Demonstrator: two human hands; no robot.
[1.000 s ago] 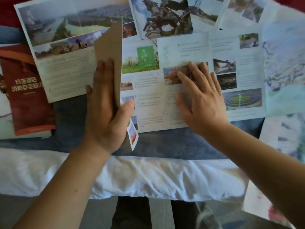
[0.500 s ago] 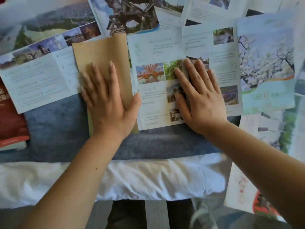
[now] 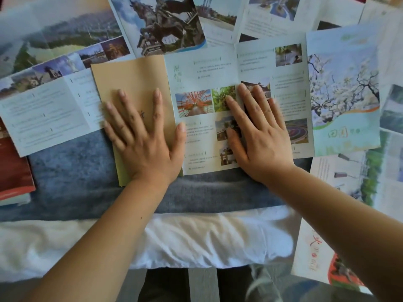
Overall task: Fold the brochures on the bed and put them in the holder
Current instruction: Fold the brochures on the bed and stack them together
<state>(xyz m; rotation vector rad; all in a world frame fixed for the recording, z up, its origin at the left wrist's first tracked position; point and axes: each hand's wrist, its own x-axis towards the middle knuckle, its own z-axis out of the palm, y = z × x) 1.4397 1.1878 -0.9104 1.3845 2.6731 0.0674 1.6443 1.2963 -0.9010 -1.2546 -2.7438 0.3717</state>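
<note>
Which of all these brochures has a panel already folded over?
The middle brochure under both hands: its plain tan panel lies folded over, pressed by the left hand. The others lie open.

My left hand [image 3: 142, 138] and right hand [image 3: 259, 131] are bare, forearms unsleeved, no rings, watch or bracelets; dark trousers [image 3: 163, 286] below.

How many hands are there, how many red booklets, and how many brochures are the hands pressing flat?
Hands: 2, left hand and right hand
Red booklet: 1
Brochure being pressed: 1
Total: 4
</note>
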